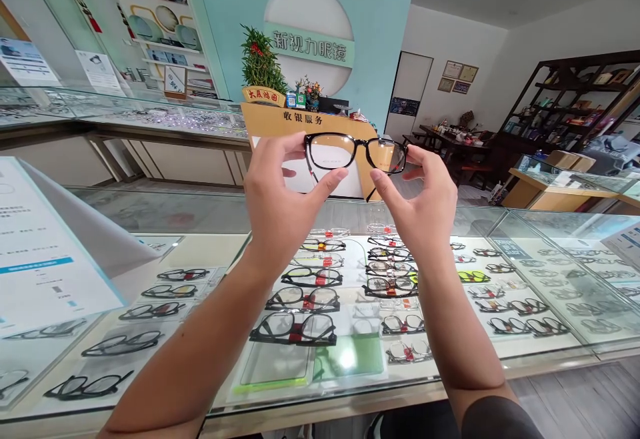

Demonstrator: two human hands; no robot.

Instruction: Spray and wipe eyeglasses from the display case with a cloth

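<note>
A pair of black-framed eyeglasses (361, 143) is held up above the glass display counter, level between my two hands. My left hand (283, 192) grips the left end of the frame, with the thumb below the left lens. At the right end, my right hand (423, 199) pinches the frame, its thumb under the right lens. One temple hangs down behind the lenses. Beneath my hands, rows of eyeglasses (294, 327) with red tags lie inside the counter (320, 415).
A white printed sign (45, 252) stands on the counter at the left. Beyond are a wooden cashier desk (257, 122) with a plant (263, 62), more glass cases (165, 119), and a dark shelf (565, 109) at the right.
</note>
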